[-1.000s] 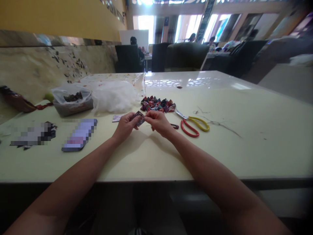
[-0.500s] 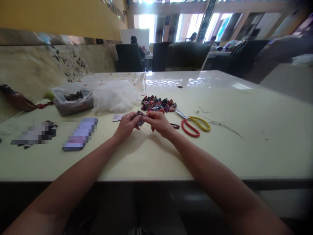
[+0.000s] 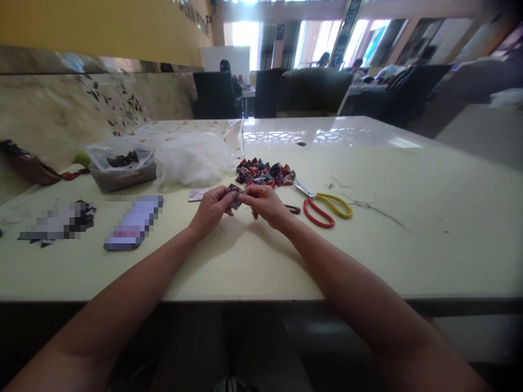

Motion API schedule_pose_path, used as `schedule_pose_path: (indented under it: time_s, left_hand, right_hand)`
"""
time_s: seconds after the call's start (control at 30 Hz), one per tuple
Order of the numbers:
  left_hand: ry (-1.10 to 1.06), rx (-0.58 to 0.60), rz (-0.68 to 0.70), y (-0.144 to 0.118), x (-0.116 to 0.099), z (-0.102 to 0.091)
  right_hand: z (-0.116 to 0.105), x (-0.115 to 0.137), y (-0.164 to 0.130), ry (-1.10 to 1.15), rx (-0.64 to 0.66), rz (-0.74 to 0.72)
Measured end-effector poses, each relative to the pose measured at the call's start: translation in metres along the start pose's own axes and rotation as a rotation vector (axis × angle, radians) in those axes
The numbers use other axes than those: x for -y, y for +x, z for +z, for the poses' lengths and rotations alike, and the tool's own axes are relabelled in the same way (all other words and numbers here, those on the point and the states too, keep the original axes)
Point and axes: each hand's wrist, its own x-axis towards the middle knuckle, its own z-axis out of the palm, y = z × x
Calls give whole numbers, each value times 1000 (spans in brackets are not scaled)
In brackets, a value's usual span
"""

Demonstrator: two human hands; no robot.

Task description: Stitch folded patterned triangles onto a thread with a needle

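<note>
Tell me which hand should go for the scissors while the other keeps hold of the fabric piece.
Right. The right hand lies on the same side as the scissors, which sit just beyond it on the table. The left hand would have to cross over the fabric piece pinched between both hands.

The small patterned fabric piece [image 3: 234,195] is mostly hidden by the fingers [image 3: 227,197] of both hands; two flat items [image 3: 133,222] on the worktop [image 3: 408,239] are pixelated; both elbows are cut off at the bottom edge.
</note>
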Motion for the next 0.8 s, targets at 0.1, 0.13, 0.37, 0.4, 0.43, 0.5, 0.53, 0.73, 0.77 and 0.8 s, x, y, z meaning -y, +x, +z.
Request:
schedule_pose_path:
  time_s: [0.1,0.13,0.37,0.4,0.43,0.5,0.53,0.73,0.77,0.8]
  left_hand:
    - [9,10,3,0,0,-1]
    - [13,12,5,0,0,-1]
    - [31,21,10,0,0,-1]
    - [27,17,8,-1,-1,-1]
    - [23,13,5,-1,-1,-1]
    - [18,4,1,-1,-1,0]
    - [18,-1,0,-1,-1,0]
    - [-2,25,-28,0,-1,-2]
    - [-7,40,-37,0,-1,-2]
    - [-11,51,-44,0,-1,-2]
  right_hand:
    - [0,-1,1,-8,-17,-5]
    - [0,-1,1,-12,-20,-7]
    - [-1,-2,1,-11,-16,-21]
    - [-1,-1,1,-7,-15,-20]
    - [-1,-1,0,-3,-17,-19]
    - [0,0,0,5,-28,-12]
    - [0,1,0,7,-35,-8]
    - [-1,0,1,-37,-47,-10]
    - [-1,0,1,-51,-47,-11]
    - [-1,0,1,-61,-48,-12]
